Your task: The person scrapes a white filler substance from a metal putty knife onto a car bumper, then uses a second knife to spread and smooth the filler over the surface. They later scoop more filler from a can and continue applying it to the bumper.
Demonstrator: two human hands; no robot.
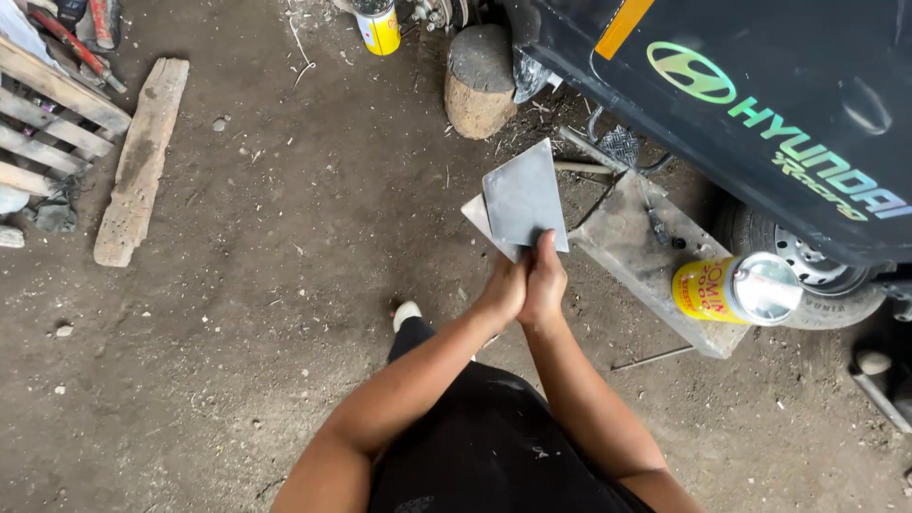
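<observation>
Dirt floor; yellow can (736,290) right; hands (527,285) gripping metal plates (521,198).

Left hand (502,290) and right hand (544,282) jointly grip two flat grey metal scrapers (521,199) above the dirt floor (266,313), beside a yellow can (736,290).

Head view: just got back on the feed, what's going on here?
A person stands on a dirt floor beside a dark car, with both hands together in front. The right hand and left hand pinch the lower edges of two flat grey scrapers, one laid over the other. A yellow can lies on a board nearby.
</observation>
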